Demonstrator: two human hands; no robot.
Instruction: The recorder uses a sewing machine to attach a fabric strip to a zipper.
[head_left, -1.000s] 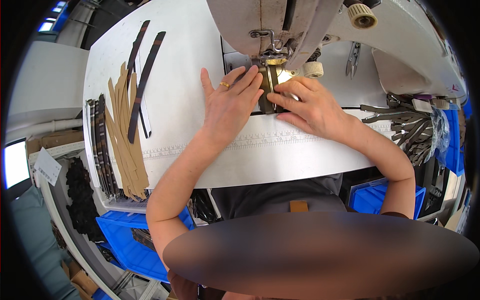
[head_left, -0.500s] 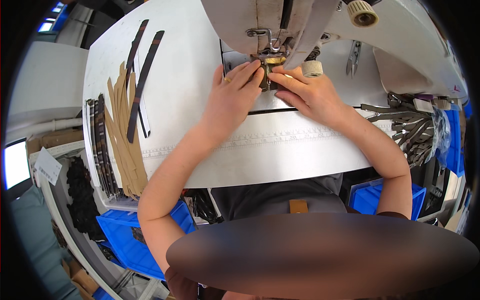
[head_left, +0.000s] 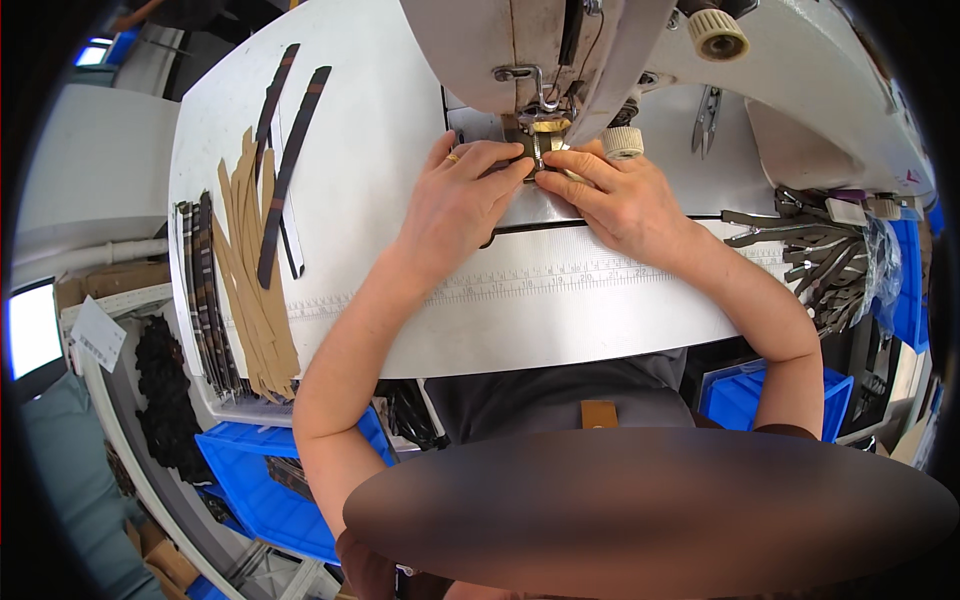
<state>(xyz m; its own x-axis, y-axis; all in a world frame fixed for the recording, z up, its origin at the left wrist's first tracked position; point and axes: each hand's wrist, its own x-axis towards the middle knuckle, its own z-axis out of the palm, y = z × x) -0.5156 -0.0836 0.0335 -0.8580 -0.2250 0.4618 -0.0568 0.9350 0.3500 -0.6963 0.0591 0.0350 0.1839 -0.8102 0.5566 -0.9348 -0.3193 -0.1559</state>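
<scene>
Zipper strip (head_left: 538, 152) is lying under the sewing machine (head_left: 465, 55), seemingly part-sewn; left hand (head_left: 452, 208) and right hand (head_left: 632, 202) are touching it, either grip's closure unclear.

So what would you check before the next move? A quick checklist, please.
1. Both hands at the dark zipper piece: ok; left hand and right hand flank it.
2. Piece by the sewing machine foot: ok.
3. Fingertips well away from the foot: not ok, I'd say; they look close.
4. Needle raised: cannot tell; too small to see.
5. Metal snips apart from the hands: ok; beyond the right hand.
6. Tan strips apart from the hands: ok; at the table's left.
</scene>
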